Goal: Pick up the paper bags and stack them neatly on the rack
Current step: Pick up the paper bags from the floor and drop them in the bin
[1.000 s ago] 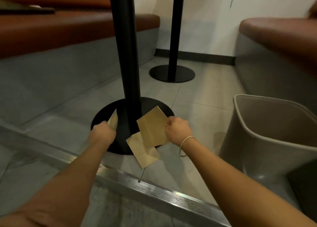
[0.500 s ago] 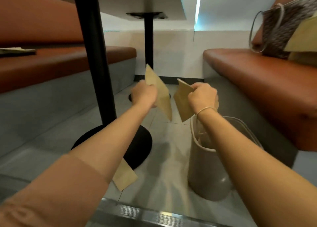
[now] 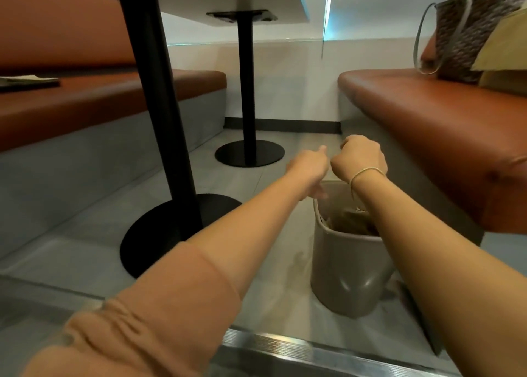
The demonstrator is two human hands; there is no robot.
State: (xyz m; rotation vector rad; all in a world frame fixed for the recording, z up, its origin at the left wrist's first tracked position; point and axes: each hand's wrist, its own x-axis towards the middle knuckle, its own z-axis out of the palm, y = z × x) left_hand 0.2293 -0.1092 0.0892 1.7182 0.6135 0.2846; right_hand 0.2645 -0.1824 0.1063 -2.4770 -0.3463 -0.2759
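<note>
Brown paper bags (image 3: 352, 224) lie crumpled inside the grey plastic bin (image 3: 342, 279) on the floor, partly hidden by my right forearm. My left hand (image 3: 309, 167) hovers over the bin's far rim, its thumb stuck out and its fingers hanging down, holding nothing. Just to its right, my right hand (image 3: 359, 157) is above the bin with its fingers curled into a fist, and no bag shows in it. No rack is in view.
A black table pole and round base (image 3: 159, 234) stand left of the bin, with a second table base (image 3: 249, 153) farther back. Orange benches (image 3: 427, 114) run along both sides, and a patterned handbag (image 3: 467, 31) sits on the right one. A metal floor strip (image 3: 285, 348) crosses the foreground.
Each hand held a paper bag up half a second ago. Now both hands have no bag in them, they have moved over the bin, and brown paper lies inside it.
</note>
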